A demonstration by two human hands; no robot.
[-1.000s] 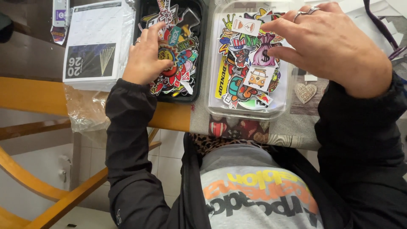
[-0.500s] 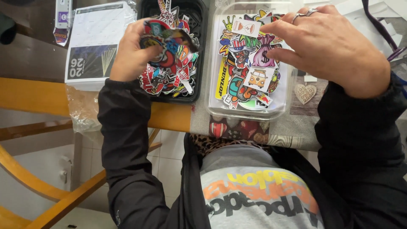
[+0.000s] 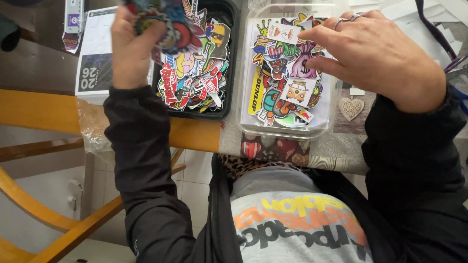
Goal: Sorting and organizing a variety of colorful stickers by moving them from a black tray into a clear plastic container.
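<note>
A white calendar sheet (image 3: 100,58) with a black band lies at the table's (image 3: 195,134) left edge, crumpled clear plastic (image 3: 92,131) hanging beneath it. A small heart-shaped ornament (image 3: 351,108), possibly wooden, sits on the patterned cloth (image 3: 292,153) near the front edge. Wooden chair rails (image 3: 48,214) show below.

The left hand (image 3: 130,51) is raised over the black tray (image 3: 229,58) and grips a thick bunch of colourful stickers (image 3: 163,22) between thumb and fingers, with more loose stickers heaped in the tray beneath it. The right hand (image 3: 375,58), wearing rings, rests over the clear plastic tray (image 3: 287,130) just beside the black one, its fingertips (image 3: 312,36) touching the stickers spread inside. Left of the black tray lies a white printed sheet (image 3: 95,63) on the table (image 3: 195,134)
</note>
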